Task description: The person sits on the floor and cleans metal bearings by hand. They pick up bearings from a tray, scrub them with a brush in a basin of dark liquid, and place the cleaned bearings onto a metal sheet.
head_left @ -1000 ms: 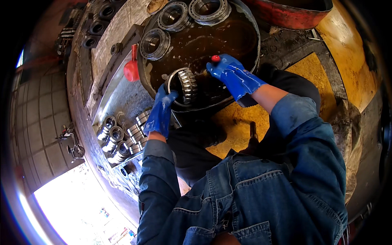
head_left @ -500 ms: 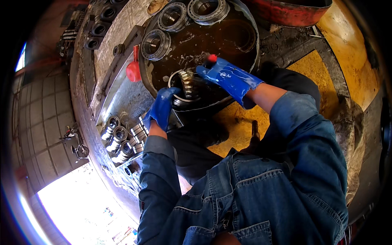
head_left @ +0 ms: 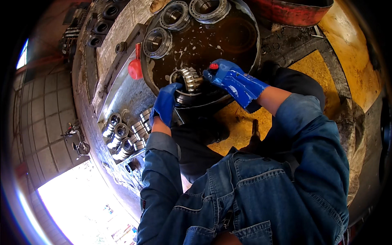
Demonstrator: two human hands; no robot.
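My left hand point(head_left: 165, 103), in a blue rubber glove, grips the near-left rim of a roller bearing point(head_left: 191, 80), its fingers closed over the edge. The bearing stands tilted in the near part of a round pan point(head_left: 258, 52) of dark, oily liquid, its shiny rollers showing. Just right of it, my gloved right hand point(head_left: 237, 83) is closed round a tool with a red end point(head_left: 213, 66). The tool's other end is hidden by the hand. Three more bearings, one of them a dull grey bearing point(head_left: 157, 43), sit along the pan's far left side.
A red scoop-like object point(head_left: 135, 68) lies left of the pan on a metal tray point(head_left: 118, 90). Several shiny small bearings point(head_left: 121, 130) are stacked on that tray. A red tub point(head_left: 302, 16) stands at the far right. Yellow sheeting point(head_left: 316, 77) covers part of the floor.
My right hand has shifted slightly right and away from the bearing's rollers with the red-ended tool. My left hand keeps its grip, and the bearing has tilted a little.
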